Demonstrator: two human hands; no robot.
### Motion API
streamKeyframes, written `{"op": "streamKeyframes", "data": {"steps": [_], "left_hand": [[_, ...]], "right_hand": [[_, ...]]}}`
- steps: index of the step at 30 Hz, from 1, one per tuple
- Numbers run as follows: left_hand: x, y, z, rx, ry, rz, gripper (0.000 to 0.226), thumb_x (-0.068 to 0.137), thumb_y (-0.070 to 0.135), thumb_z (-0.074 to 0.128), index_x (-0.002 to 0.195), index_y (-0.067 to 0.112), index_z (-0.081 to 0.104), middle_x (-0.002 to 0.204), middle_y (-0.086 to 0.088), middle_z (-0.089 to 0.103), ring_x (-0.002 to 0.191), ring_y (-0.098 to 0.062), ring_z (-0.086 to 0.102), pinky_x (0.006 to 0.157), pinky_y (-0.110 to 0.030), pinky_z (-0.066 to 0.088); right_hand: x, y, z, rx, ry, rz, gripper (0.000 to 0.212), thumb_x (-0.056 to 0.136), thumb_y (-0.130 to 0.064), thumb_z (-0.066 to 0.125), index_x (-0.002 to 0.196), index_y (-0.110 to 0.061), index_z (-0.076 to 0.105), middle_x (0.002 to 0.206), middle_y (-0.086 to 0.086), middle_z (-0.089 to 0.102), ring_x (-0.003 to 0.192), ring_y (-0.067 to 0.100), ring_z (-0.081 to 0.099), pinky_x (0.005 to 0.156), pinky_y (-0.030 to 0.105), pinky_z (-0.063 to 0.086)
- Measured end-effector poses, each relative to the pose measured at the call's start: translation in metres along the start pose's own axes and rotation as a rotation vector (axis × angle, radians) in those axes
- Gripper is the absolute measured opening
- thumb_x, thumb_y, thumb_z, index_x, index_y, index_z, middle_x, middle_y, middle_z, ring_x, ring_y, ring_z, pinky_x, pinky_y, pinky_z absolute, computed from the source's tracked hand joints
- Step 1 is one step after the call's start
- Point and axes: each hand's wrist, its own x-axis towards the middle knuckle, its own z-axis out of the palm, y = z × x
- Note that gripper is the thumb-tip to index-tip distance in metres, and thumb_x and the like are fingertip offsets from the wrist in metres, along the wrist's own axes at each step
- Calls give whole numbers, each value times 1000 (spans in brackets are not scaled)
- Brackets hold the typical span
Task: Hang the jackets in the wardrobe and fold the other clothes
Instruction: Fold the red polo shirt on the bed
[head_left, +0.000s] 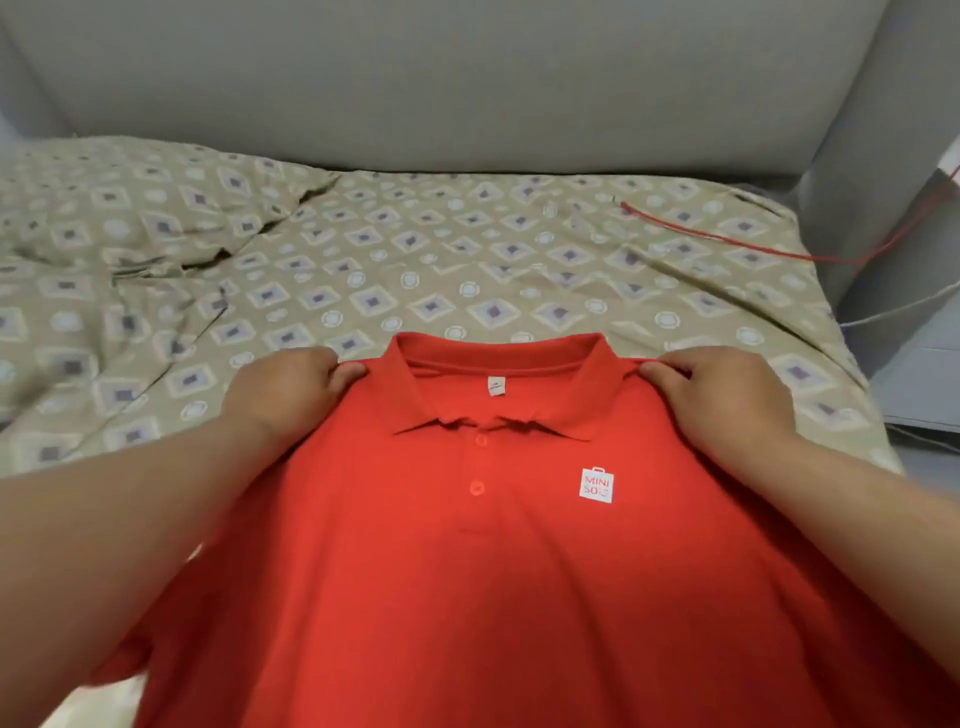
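Observation:
A red polo shirt (483, 561) with a white chest logo is stretched out front side up over the near part of the bed, collar pointing away from me. My left hand (291, 395) pinches the shirt at its left shoulder beside the collar. My right hand (722, 395) pinches the right shoulder the same way. The shirt's lower part runs out of the frame at the bottom, and my forearms cover its sleeves.
The bed carries a beige sheet (415, 260) with a diamond pattern, rumpled at the left. A red cord (727, 241) lies across its far right corner. A grey padded headboard (467, 88) stands behind, and wall and floor lie to the right.

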Motion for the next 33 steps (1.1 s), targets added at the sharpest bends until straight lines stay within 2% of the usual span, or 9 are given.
{"op": "streamKeyframes", "data": {"steps": [6,10,15,17,19,22,26,30,33], "left_hand": [[70,-16,29,-37,-34,9,51,94,59,39,66,18,53,71,-1,55,85,-30,60,65,-34,38],[99,-20,42,-59,32,29,50,95,57,42,84,16,68,86,-5,67,92,-30,61,70,-34,41],[105,-24,44,-88,-18,-10,46,94,60,42,80,22,63,79,3,63,85,-24,60,66,-33,36],[108,-21,37,-259,-115,-92,43,90,57,54,74,17,55,73,3,59,77,-23,57,63,-33,36],[106,-24,21,-635,-205,-271,41,82,49,70,75,13,54,72,1,59,68,-19,54,60,-32,38],[79,-40,-1,-1076,-91,-591,28,81,39,74,80,15,60,77,1,58,70,-17,52,62,-30,40],[3,-67,-12,-934,-29,-736,25,78,34,72,78,10,64,71,-6,63,64,-18,56,57,-30,43],[-43,-76,-27,-663,-305,-625,39,75,53,74,70,17,60,64,5,63,62,-12,59,58,-30,40],[-60,-87,-30,-675,-539,-576,33,78,37,77,64,16,55,60,8,57,56,-9,52,56,-27,38]], "right_hand": [[68,0,36,-127,-30,-23,34,97,-54,45,100,-36,75,92,0,68,96,27,61,69,33,40],[105,-3,47,-211,-38,-47,38,96,-58,42,107,-39,73,97,4,69,99,30,62,76,37,46],[106,-12,46,-297,-25,-61,39,98,-48,44,103,-25,75,93,9,64,94,35,60,70,36,41],[92,-34,35,-225,121,-36,32,87,-30,55,107,-14,74,103,14,62,98,38,58,80,45,47],[58,-76,37,-119,163,-106,43,77,-15,61,118,-8,69,126,18,59,115,37,54,95,49,41],[2,-149,62,15,-93,-494,52,79,-30,56,127,-13,63,145,16,50,133,29,46,113,45,28],[-27,-196,103,-99,-400,-588,65,82,-48,49,140,-22,54,154,12,40,143,28,37,116,47,19],[-33,-199,113,-156,-442,-570,64,82,-47,47,139,-19,56,150,12,46,140,29,42,114,48,25],[-30,-199,116,-166,-450,-566,63,81,-44,46,137,-18,58,149,13,48,138,30,44,114,48,27]]}}
